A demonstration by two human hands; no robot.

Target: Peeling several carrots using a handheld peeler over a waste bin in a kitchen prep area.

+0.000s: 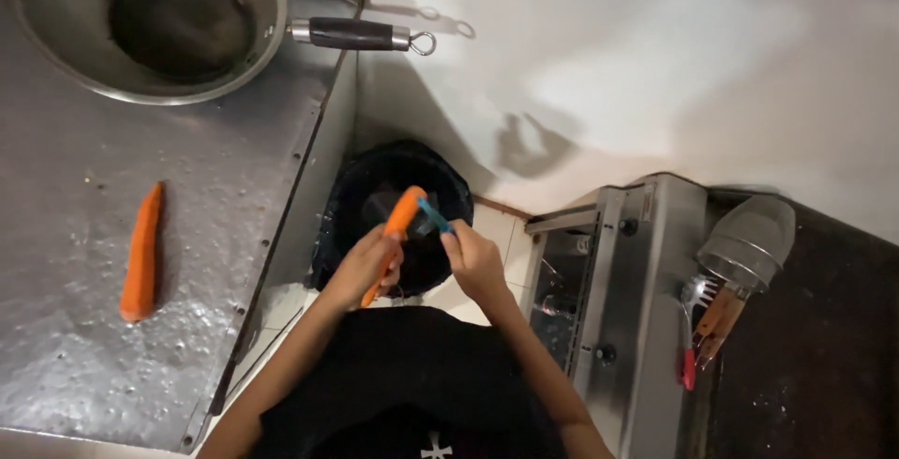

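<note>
White wall behind, wet steel counter [187, 234] on the left. Over a black-lined round bin [375, 187]: left hand [367, 267] clamped round a long orange carrot [401, 217], right hand [473, 258] closed on a blue-handled peeler [433, 217] laid against the upper end. Likely risk: blade slipping toward the gripping fingers, wet carrot twisting loose into the bin. Nearby: second peeled orange carrot [142, 255] flat on the counter, steel pan [150, 19] beyond.

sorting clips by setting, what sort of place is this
Likely a home kitchen: a pan on a steel counter, a stove, and hands peeling a carrot over a bin.
</note>
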